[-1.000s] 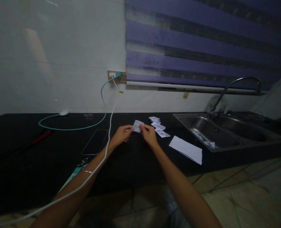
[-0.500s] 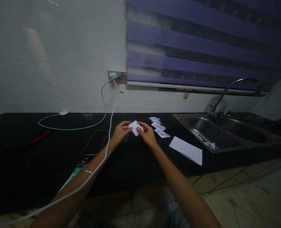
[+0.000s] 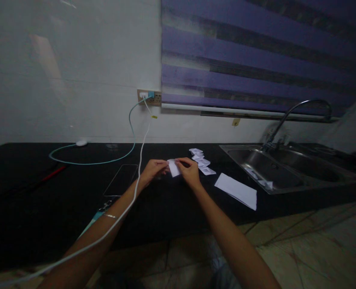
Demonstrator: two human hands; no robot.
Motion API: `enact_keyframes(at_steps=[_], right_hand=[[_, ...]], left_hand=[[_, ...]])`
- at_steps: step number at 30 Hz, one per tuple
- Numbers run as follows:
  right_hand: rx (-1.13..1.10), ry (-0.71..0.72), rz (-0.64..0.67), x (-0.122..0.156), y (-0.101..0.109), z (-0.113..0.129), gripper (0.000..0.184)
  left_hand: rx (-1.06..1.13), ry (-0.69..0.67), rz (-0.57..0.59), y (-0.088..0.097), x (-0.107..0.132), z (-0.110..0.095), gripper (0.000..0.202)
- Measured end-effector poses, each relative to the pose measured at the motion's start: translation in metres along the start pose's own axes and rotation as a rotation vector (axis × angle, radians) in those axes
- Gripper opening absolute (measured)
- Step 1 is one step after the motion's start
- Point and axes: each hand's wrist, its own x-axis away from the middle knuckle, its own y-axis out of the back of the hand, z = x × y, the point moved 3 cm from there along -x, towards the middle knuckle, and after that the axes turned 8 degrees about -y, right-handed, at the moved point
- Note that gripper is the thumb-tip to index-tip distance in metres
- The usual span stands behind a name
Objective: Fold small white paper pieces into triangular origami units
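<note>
A small piece of folded white paper (image 3: pixel 174 169) is held between my two hands, just above the black countertop. My left hand (image 3: pixel 155 169) pinches its upper left corner between thumb and fingers. On the other side, my right hand (image 3: pixel 190 169) grips the upper right edge, thumb in front. Just right of my right hand lies a row of several folded white paper pieces (image 3: pixel 202 162). Nearer the front edge rests a stack of white paper sheets (image 3: pixel 236 190).
A phone (image 3: pixel 121 180) with a teal lanyard (image 3: pixel 92 223) lies left of my left arm. A white cable (image 3: pixel 138 172) hangs across that forearm from the wall outlet (image 3: pixel 149 97). At the right is a double steel sink (image 3: pixel 286 190) with a tap (image 3: pixel 301 102).
The paper between my hands has turned from a diamond position to a more upright one. Both hands have shifted their grip to its upper corners.
</note>
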Motion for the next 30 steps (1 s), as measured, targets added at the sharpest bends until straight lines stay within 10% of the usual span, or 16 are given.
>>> enact_keyframes(at_steps=[15, 30], right_hand=[[0.173, 0.116, -0.139, 0.006, 0.003, 0.003, 0.018], [0.284, 0.473, 0.101, 0.014, -0.005, 0.011, 0.027]], left_hand=[[0.046, -0.02, -0.011, -0.001, -0.002, 0.004, 0.03], [0.085, -0.034, -0.081, 0.002, -0.002, 0.006, 0.024]])
